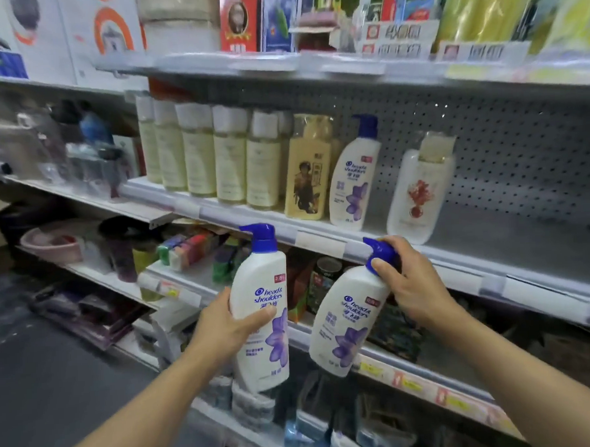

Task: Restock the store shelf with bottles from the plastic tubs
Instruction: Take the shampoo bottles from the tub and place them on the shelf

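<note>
My left hand (228, 322) grips a white shampoo bottle (262, 312) with a blue pump and purple flower label around its middle, upright, below the shelf edge. My right hand (413, 282) holds a second matching shampoo bottle (345, 326) by its blue pump neck, tilted to the right. Both hang in front of the middle shelf (510, 237). On that shelf stands a third matching bottle (352, 177), beside a white bottle with a red motif (419, 191). No plastic tub is in view.
A yellow bottle (306, 175) and a row of pale yellow-green bottles (212, 152) fill the shelf's left part. Bare shelf and pegboard (520, 156) lie to the right of the red-motif bottle. Lower shelves hold sponges (190, 248), jars and packets; the dark floor is at left.
</note>
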The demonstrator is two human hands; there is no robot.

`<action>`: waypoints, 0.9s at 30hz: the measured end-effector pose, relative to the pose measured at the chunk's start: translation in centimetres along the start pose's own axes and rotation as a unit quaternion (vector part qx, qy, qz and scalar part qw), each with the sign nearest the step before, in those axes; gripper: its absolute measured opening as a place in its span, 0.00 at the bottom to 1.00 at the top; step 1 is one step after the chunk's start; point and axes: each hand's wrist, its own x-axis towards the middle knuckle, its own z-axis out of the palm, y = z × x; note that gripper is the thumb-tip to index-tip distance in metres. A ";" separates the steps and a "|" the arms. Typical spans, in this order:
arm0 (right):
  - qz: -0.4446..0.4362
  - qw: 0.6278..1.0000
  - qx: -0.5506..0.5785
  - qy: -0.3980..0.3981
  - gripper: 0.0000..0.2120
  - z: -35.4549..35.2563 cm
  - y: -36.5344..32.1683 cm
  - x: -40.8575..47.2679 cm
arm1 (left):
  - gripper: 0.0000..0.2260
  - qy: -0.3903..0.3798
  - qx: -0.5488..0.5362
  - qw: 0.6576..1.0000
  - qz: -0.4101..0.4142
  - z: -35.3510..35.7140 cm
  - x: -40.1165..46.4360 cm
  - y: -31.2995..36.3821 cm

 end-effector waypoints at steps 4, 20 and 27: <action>-0.025 0.999 0.009 0.041 0.12 -3.0 -2.3 2.9 | 0.13 0.004 0.006 0.999 0.033 0.5 1.7 3.1; -0.118 0.990 0.023 0.078 0.14 -7.0 -5.5 14.9 | 0.08 0.014 -0.013 0.994 0.106 1.5 9.4 11.0; -0.114 0.990 -0.029 0.083 0.15 -6.8 -5.8 17.4 | 0.09 -0.001 -0.029 0.994 0.101 1.4 12.0 11.4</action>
